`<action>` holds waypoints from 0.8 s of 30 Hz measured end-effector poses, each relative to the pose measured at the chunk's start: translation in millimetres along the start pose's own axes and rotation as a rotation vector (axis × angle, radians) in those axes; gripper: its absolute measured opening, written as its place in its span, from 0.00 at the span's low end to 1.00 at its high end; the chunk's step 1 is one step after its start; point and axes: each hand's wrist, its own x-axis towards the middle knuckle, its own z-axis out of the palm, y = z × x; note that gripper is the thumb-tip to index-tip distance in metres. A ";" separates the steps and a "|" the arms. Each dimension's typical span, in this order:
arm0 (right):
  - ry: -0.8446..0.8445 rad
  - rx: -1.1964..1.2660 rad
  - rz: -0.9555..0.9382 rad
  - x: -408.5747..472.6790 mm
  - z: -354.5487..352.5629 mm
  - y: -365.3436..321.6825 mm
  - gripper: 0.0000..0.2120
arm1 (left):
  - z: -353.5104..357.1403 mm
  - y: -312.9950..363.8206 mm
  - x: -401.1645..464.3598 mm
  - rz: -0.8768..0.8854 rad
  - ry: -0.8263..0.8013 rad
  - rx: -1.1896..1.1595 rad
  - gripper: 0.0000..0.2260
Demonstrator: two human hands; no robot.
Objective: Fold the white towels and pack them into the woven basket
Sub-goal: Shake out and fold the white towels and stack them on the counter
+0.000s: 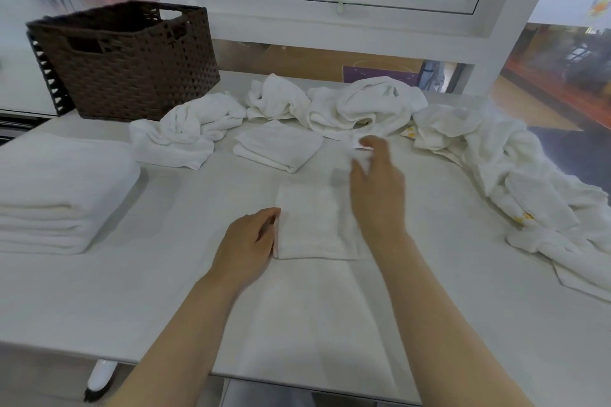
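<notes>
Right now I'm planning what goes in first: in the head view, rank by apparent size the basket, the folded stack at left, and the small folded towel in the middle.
1. Basket
2. Folded stack, close to the basket in apparent size; it sits nearer the camera, so this order is unsure
3. Small folded towel, clearly smallest

both hands (pixel 251 238) fold a white towel (pixel 314 225).

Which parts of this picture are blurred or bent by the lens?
Head view: the right hand is smeared by motion; the left hand and the basket look sharper; the wide lens curves the table edge and the window frame.
</notes>
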 end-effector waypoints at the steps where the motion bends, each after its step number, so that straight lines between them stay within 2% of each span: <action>1: -0.090 0.004 -0.083 -8.4 12.3 -8.4 0.18 | -0.4 -1.0 0.9 -0.009 0.002 -0.004 0.18; 3: -0.323 -0.087 -0.202 -31.5 34.8 -17.1 0.20 | -1.5 -0.8 1.9 -0.035 0.005 -0.027 0.17; 5: -0.440 -0.199 -0.348 -59.6 54.0 -11.5 0.20 | -2.3 0.8 1.5 -0.076 0.007 -0.064 0.15; 7: -0.466 -0.239 -0.447 -81.8 65.9 -0.4 0.19 | -3.4 3.0 0.4 -0.104 0.013 -0.129 0.13; 10: -0.462 -0.206 -0.461 -93.2 71.2 15.8 0.14 | -3.9 3.3 0.2 -0.118 0.015 -0.173 0.15; 14: -0.515 -0.158 -0.511 -94.8 61.7 21.4 0.15 | -2.6 -0.1 1.8 -0.159 0.023 -0.187 0.16; 16: -0.643 -0.087 -0.432 -91.4 51.7 16.5 0.17 | -2.4 -1.3 2.2 -0.166 0.028 -0.179 0.15; 18: -0.709 0.068 -0.217 -79.3 37.4 9.5 0.17 | -1.7 -2.0 2.8 -0.170 0.043 -0.170 0.15; 20: -0.556 0.143 -0.096 -58.8 26.5 12.4 0.16 | -1.4 -1.5 2.8 -0.183 0.050 -0.179 0.16; 22: -0.501 -0.027 -0.122 -33.2 22.2 23.6 0.16 | -2.4 0.8 0.8 -0.179 0.033 -0.178 0.15; 24: -0.658 -0.298 -0.184 -16.0 26.8 38.8 0.20 | -4.0 3.0 -1.3 -0.142 0.015 -0.159 0.15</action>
